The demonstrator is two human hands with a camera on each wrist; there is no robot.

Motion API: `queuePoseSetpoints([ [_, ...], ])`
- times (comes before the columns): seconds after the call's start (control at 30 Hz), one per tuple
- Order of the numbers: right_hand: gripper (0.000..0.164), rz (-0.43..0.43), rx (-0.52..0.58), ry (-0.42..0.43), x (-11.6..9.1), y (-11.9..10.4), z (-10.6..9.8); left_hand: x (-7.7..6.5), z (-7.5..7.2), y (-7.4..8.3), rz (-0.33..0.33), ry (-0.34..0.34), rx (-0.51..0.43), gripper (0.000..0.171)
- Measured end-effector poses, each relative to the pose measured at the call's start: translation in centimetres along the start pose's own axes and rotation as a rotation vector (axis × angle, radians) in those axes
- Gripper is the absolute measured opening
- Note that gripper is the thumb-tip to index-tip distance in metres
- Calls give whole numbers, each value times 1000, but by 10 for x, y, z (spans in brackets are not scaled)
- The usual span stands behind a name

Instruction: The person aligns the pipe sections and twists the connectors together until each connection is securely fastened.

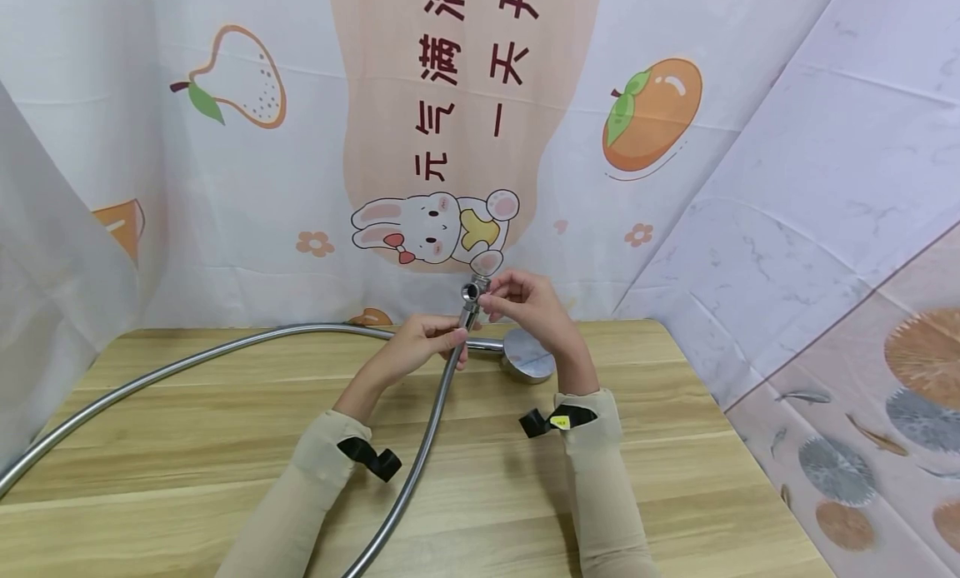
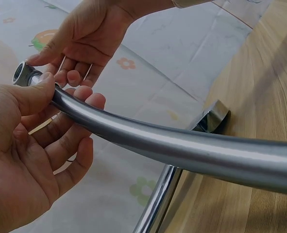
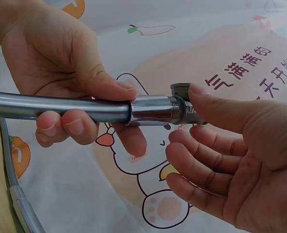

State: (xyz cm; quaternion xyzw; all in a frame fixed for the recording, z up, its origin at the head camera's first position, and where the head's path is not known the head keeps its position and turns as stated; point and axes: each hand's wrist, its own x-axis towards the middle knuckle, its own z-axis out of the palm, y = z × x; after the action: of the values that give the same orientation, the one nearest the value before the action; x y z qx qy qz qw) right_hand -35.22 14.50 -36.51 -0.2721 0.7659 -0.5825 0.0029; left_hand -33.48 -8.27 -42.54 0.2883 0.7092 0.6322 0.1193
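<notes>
My left hand [image 1: 414,346] grips a silver metal shower hose [image 1: 432,428] just below its end, thumb on one side and fingers curled round the other. A smooth chrome nut [image 3: 152,110] caps that hose end. Against the nut sits a small chrome pipe fitting [image 1: 470,292] with a round open port facing up. My right hand [image 1: 536,307] pinches this fitting between thumb and fingers. In the right wrist view, some thread [image 3: 175,109] shows between nut and fitting. The fitting's far side is hidden by my right fingers.
A chrome shower head [image 1: 528,357] lies on the wooden table [image 1: 675,478] behind my hands, its handle [image 1: 486,344] pointing left. Another stretch of hose [image 1: 225,345] arcs across the table's left side. A printed curtain [image 1: 285,186] hangs along the table's back edge.
</notes>
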Motion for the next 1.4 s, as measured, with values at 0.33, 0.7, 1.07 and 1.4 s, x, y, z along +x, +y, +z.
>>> queuePoseSetpoints([
  [0.33, 38, -51, 67, -31, 1, 0, 3, 0, 0, 1, 6, -11, 6, 36],
  [0.7, 39, -74, 45, -14, 1, 0, 6, 0, 0, -1, 8, -16, 7, 39],
  [1.07, 39, -79, 34, -13, 2, 2, 6, 0, 0, -2, 14, -22, 8, 41],
  [1.4, 36, -65, 62, -9, -1, -1, 2, 0, 0, -1, 2, -11, 20, 38],
])
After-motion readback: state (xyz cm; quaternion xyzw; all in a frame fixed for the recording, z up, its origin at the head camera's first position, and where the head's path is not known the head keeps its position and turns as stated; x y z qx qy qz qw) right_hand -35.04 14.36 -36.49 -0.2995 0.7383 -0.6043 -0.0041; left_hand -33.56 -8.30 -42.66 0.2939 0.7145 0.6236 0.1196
